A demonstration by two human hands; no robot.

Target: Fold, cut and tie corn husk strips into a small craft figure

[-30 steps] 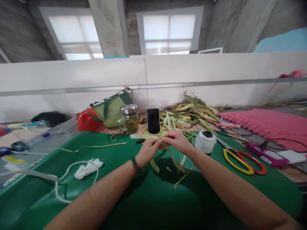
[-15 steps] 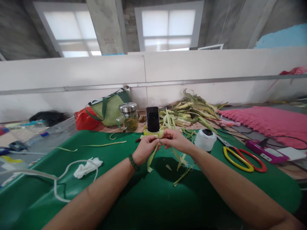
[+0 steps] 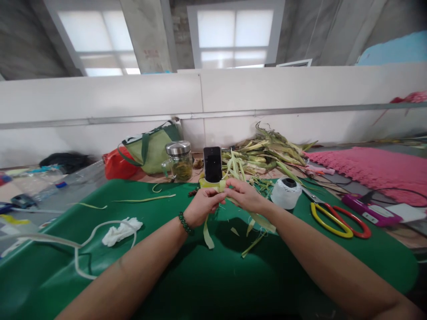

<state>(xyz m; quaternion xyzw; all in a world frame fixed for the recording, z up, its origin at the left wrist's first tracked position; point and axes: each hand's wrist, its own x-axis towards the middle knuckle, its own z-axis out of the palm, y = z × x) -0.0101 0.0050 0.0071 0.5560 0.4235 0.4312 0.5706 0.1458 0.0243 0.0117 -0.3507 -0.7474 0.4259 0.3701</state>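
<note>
Close together above the green mat, both hands pinch pale green leaf strips. My left hand (image 3: 202, 206), with a dark green bead bracelet (image 3: 185, 223) at the wrist, is closed on a strip (image 3: 208, 234) whose tail hangs below the fingers. Fingertips of my right hand (image 3: 246, 196) are pressed together on the folded upper part of the strips (image 3: 222, 185), meeting the left fingertips. Another strip end (image 3: 264, 222) trails out beneath the right wrist. Fingers partly hide how the strips cross. A phone (image 3: 212, 164) stands upright just behind the hands.
Scissors (image 3: 333, 220) and a white thread spool (image 3: 286, 193) lie right on the green mat (image 3: 207, 284). A leaf pile (image 3: 273, 149), glass jar (image 3: 180, 168) and green bag (image 3: 155, 151) stand behind. Crumpled tissue (image 3: 122, 232) and a white cable (image 3: 76, 262) lie left.
My fingers have shifted their hold, and a folded pale part now shows above them. The left tail hangs lower; the right strip end has swung right, under the wrist.
</note>
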